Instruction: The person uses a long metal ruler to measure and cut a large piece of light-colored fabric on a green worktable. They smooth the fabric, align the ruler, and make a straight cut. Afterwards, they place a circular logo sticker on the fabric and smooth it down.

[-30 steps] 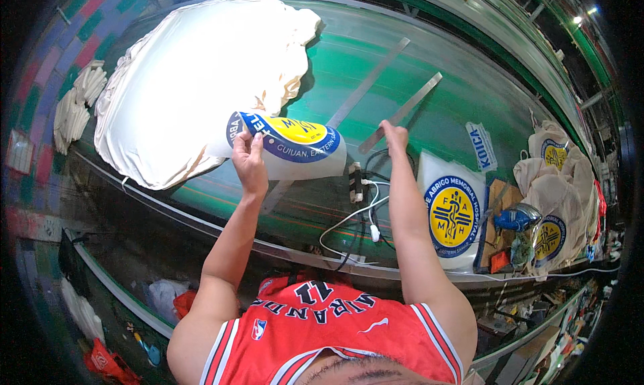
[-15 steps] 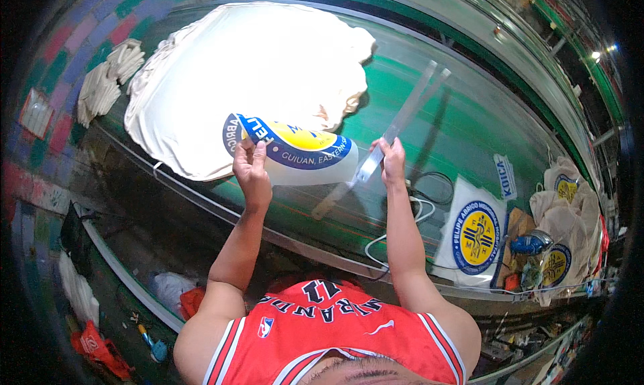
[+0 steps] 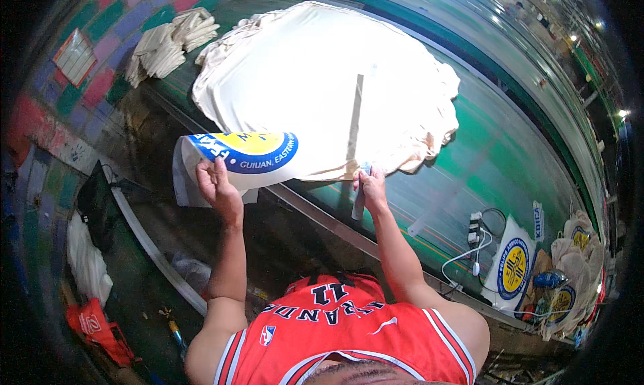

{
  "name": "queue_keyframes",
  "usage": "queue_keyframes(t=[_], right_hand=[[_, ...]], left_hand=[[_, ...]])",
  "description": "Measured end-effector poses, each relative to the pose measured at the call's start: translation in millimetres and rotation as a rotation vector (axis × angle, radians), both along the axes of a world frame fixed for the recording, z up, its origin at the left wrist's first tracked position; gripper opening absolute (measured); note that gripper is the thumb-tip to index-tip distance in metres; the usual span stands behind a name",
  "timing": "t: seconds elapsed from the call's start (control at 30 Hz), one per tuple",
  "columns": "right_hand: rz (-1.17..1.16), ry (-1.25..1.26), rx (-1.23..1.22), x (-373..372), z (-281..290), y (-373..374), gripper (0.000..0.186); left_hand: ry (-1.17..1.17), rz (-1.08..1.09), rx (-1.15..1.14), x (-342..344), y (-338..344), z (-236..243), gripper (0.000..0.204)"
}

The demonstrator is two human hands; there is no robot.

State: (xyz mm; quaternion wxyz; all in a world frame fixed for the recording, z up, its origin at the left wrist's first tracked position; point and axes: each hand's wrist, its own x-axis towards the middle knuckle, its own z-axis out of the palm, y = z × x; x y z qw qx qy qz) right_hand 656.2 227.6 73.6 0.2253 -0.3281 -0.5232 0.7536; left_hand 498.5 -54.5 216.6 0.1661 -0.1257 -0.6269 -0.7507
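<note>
My left hand (image 3: 220,188) pinches the near edge of a flexible white sheet printed with a round blue-and-yellow emblem (image 3: 265,158). The sheet curls and hangs partly past the near edge of the table, and its left side looks translucent. My right hand (image 3: 369,187) is closed around a long, flat ruler-like strip (image 3: 359,207), whose lower end sticks out below my fingers. Most of its length is lost in the glare. Beyond both hands spreads a broad, brightly lit pile of white cloth (image 3: 302,76) with ruffled edges.
Folded cloth bundles (image 3: 164,46) lie at the far left of the green table (image 3: 429,207). To the right are another emblem sheet (image 3: 513,271), a power strip (image 3: 474,230) with a white cable, a blue can (image 3: 550,279) and printed cloth pieces (image 3: 578,244).
The view has shifted, with the cloth pile now farther right in it. My left hand has drawn the emblem sheet toward the near table edge, and the strip has moved to the cloth's near edge.
</note>
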Motion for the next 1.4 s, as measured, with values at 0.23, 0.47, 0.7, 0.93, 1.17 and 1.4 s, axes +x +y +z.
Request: queue_keyframes(t=[0.23, 0.47, 0.7, 0.93, 1.17, 1.4], right_hand=[[-0.004, -0.017, -0.001, -46.7, 4.0, -43.1, 0.011], [-0.014, -0.054, -0.031, -60.4, -7.6, -39.8, 0.015], [-0.053, -0.042, -0.058, -88.2, -28.2, -42.1, 0.007], [-0.128, -0.053, -0.035, -137.5, -39.6, -28.2, 0.008], [-0.257, -0.097, -0.032, -198.1, -39.7, -3.2, 0.009], [-0.327, -0.052, -0.034, -242.5, -43.5, 26.4, 0.002]], left_hand=[[0.038, 0.155, -0.091, -37.7, -59.1, -1.7, 0.026], [-0.019, 0.267, -0.144, -66.2, -76.4, 4.9, 0.031], [-0.141, 0.080, -0.075, -154.9, -34.2, -21.0, 0.024], [0.008, -0.170, -0.205, -255.3, 95.3, -6.6, 0.016], [0.273, -0.399, 0.190, -294.0, 178.5, 26.0, 0.018], [-0.300, -0.175, 0.069, -332.9, 208.4, -120.3, 0.023]])
